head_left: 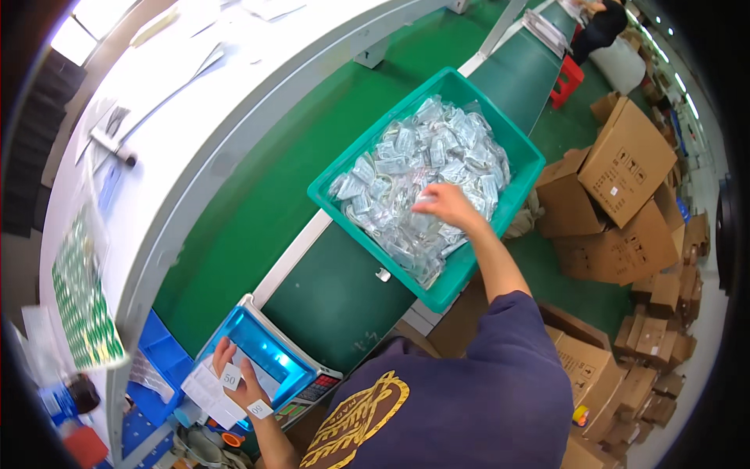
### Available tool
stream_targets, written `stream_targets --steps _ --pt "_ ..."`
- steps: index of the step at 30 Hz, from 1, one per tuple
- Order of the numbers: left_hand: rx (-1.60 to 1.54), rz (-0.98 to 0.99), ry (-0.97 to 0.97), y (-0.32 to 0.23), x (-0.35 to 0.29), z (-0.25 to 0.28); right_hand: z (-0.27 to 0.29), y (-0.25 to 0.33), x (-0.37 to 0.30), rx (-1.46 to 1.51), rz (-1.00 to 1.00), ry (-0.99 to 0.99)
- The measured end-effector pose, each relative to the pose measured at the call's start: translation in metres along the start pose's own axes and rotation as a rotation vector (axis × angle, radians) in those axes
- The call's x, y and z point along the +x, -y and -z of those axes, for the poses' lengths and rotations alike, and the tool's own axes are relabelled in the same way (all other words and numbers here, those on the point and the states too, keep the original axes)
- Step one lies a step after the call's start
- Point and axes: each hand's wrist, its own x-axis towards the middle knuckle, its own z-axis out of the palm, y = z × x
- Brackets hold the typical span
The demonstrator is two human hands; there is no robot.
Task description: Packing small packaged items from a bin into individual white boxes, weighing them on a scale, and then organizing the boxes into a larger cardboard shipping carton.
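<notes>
Packets in clear crinkly plastic [422, 180] fill the teal plastic crate [522, 160] on the green belt, right of centre; we judge them light, soft and slippery, best pinched at an edge or scooped. Our right hand [447, 205] lies among them, fingers curled, grasp hidden. Near left, our left hand [244, 383] rests on the blue-topped weighing scale [269, 352], pinching white paper slips [207, 391].
</notes>
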Motion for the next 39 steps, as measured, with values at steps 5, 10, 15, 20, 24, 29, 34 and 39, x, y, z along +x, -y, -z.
stream_targets --steps 5,10,15,20,24,29,34,39 --pt "-0.072 0.11 0.022 0.0 0.036 -0.028 0.05 0.002 0.043 0.097 0.239 -0.359" --pt "0.001 0.107 0.093 0.01 0.05 -0.036 0.107 0.039 0.14 0.436 0.163 -0.568" --pt "0.171 0.215 0.14 -0.004 0.063 -0.046 0.128 0.025 0.339 0.697 0.182 -0.567" --pt "0.226 0.219 0.167 0.005 0.088 -0.059 0.148 0.004 0.467 0.25 0.332 -1.163" --pt "0.348 0.288 0.098 0.003 0.092 -0.05 0.118 0.097 0.432 0.58 0.438 -1.116" --pt "0.296 0.192 0.171 0.011 0.106 -0.049 0.089 0.102 0.452 0.269 0.474 -1.058" --pt "0.245 0.197 0.105 0.002 0.108 -0.045 0.095 0.112 0.387 -0.162 0.271 -0.737" --pt "-0.03 0.269 -0.035 0.02 0.089 -0.036 0.056 0.099 0.4 -0.362 0.242 -0.634"
